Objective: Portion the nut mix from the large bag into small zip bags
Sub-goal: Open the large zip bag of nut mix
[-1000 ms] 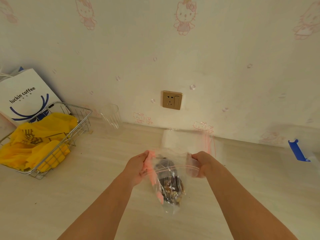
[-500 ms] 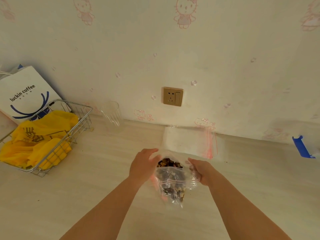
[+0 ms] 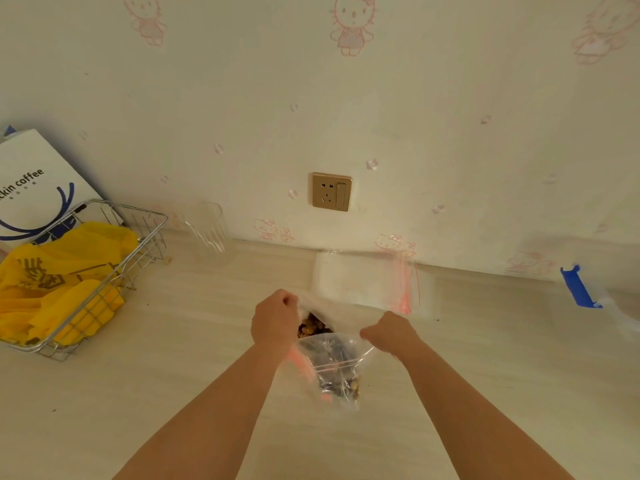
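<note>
The clear plastic zip bag with the red seal strip (image 3: 337,370) hangs between the two hands above the pale wood-grain countertop (image 3: 173,393), its mouth pulled wide and its body sagging down toward the person; the brown nut mix (image 3: 313,325) shows through the open mouth, just beside the left hand, with more of it gathered in the bag's lower corner. The left hand (image 3: 275,320) is curled into a fist on the left edge of the bag's mouth, fingers closed round the plastic; the right hand (image 3: 389,332) pinches the right edge of the mouth, fingers bent down over it, so the bag lies directly between and slightly below both hands.

Beyond the hands, flat on the countertop against the wall, lies a stack of empty clear small zip bags with red seal lines (image 3: 367,282), apart from the held bag; to the left stand a clear drinking glass (image 3: 207,226) and a wire metal basket (image 3: 114,271) holding a crumpled yellow plastic bag (image 3: 59,271); a white paper coffee bag with blue print (image 3: 38,188) leans behind the basket; a gold wall socket (image 3: 331,191) sits on the wallpaper above.
</note>
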